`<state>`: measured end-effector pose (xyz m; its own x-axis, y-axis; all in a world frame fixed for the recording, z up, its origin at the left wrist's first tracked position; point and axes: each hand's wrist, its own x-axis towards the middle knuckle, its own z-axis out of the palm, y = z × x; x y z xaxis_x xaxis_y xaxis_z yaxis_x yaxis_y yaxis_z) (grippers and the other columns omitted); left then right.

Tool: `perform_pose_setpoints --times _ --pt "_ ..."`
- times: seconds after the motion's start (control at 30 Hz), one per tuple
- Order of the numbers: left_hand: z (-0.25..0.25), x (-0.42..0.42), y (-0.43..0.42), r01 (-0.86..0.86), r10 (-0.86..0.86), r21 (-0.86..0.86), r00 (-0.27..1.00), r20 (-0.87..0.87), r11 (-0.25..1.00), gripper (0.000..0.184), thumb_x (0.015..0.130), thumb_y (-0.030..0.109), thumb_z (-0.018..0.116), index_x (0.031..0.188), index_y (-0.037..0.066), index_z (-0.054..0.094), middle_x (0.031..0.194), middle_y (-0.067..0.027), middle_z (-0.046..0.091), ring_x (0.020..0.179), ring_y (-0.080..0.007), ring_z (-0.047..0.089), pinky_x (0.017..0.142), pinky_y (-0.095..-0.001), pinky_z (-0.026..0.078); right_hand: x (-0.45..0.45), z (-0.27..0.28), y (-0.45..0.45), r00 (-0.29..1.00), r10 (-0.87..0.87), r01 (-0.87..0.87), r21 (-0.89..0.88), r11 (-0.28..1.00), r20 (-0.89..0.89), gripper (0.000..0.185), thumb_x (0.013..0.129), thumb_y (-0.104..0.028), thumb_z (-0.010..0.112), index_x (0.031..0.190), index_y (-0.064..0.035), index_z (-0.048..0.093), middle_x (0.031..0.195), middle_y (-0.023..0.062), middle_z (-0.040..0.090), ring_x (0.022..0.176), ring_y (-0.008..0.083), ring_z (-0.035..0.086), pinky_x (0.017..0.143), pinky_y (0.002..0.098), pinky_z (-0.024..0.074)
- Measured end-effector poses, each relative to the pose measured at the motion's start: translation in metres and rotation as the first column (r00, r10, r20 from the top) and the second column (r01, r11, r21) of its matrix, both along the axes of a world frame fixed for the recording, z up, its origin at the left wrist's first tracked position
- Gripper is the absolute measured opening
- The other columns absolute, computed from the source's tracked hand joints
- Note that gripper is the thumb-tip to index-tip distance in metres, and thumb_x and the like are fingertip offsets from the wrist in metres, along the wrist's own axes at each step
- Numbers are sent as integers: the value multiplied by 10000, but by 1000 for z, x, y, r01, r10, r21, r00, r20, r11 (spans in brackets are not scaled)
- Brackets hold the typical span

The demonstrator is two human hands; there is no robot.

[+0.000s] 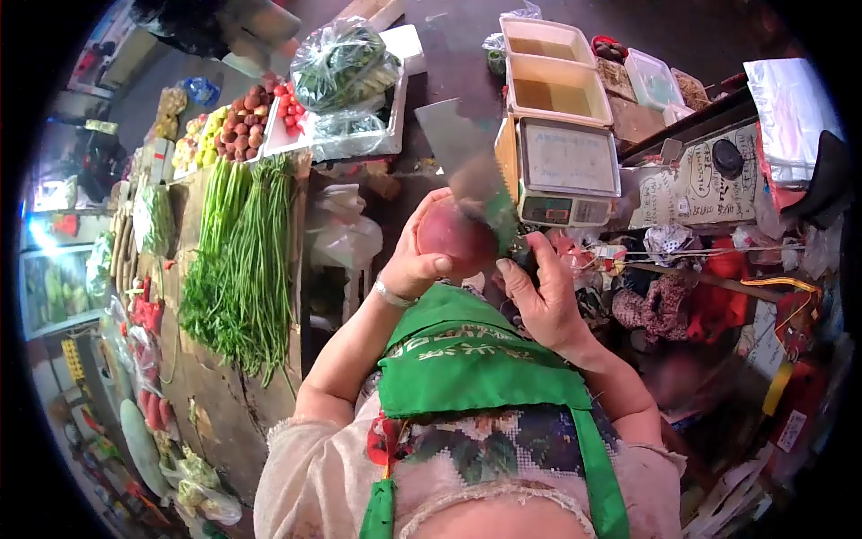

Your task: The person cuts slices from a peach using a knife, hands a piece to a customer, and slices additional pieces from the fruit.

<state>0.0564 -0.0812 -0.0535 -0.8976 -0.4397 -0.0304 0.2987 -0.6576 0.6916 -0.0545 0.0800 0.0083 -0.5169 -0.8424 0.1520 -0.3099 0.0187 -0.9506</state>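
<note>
My left hand [415,256] is wrapped round a round, reddish-purple fruit or vegetable [453,235] in front of my green apron [485,359]. Its exact kind is not clear. Just to the right is my right hand [543,292], thumb and forefinger apart, close to the round thing's side. I make out nothing held between them; the other fingers are partly hidden. A blurred patch covers the space just above the round thing. Beyond it, to the right, sits a weighing scale [567,166] with a display on its front.
Long green vegetables [247,260] lie on a wooden board at the left. Behind them are reddish-brown round produce [242,124] and bagged greens [337,67] on a white foam box. Cream plastic bins [555,87] stand behind the scale. Bags and cloths [660,305] crowd the right side.
</note>
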Motion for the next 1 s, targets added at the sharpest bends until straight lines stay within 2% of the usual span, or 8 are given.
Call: perform_pose_setpoints --times 0.07,0.1,0.23,0.37,0.6,0.8,0.87,1.0 --pt "3 -1 2 11 -10 76 1000 -19 997 938 598 294 898 1367 57 416 1243 -113 574 1141 -241 592 961 -393 511 1 6 3 765 -86 77 43 996 638 181 956 -151 633 1082 -50 551 662 12 583 542 106 529 503 252 395" --pt "5 1 0 9 -8 77 1000 -21 997 938 598 294 898 1367 57 416 1243 -113 574 1141 -241 592 961 -393 511 -7 4 10 733 -67 74 19 997 677 179 949 -164 648 1089 -78 576 662 -43 548 541 41 469 504 205 356" --pt "11 6 -6 28 -3 -152 986 168 988 987 598 375 884 1382 34 393 1227 -139 594 1114 -265 608 968 -397 500 -37 3 4 796 -102 146 -25 989 597 92 873 -121 728 900 -55 670 703 -38 577 609 34 501 572 203 411" --pt "17 1 -2 20 50 -266 965 257 964 959 585 333 902 1365 43 424 1193 -116 606 1090 -237 619 955 -382 510 -24 5 -14 858 -137 112 81 990 496 246 749 -53 830 924 -48 657 787 -49 589 706 21 494 643 189 414" --pt "24 2 7 -41 145 -364 954 263 930 869 606 182 897 1343 49 455 1225 -90 577 1120 -195 590 968 -348 496 -13 -9 -18 894 -166 141 91 986 417 288 758 -66 829 968 -31 636 875 -11 645 834 80 593 797 243 498" --pt "22 4 7 -51 287 -758 940 183 650 853 579 117 884 1323 54 470 1264 -122 538 1163 -245 555 977 -368 480 -19 -9 -16 756 -214 88 227 970 619 296 791 -170 815 958 -40 608 897 2 612 811 79 565 737 238 478" --pt "29 1 6 -13 356 -970 931 76 243 856 559 119 886 1313 66 484 1273 -152 515 1165 -311 547 968 -391 485 -23 -2 -16 728 -186 28 244 969 660 350 782 -236 816 965 -41 591 888 7 594 800 81 546 719 231 462" --pt "27 1 11 18 346 -988 936 70 153 817 576 91 863 1298 44 483 1251 -183 530 1143 -362 546 975 -423 471 -30 -19 -15 662 -124 -49 208 977 740 346 781 -224 800 971 -47 570 896 0 577 804 86 535 727 231 457"
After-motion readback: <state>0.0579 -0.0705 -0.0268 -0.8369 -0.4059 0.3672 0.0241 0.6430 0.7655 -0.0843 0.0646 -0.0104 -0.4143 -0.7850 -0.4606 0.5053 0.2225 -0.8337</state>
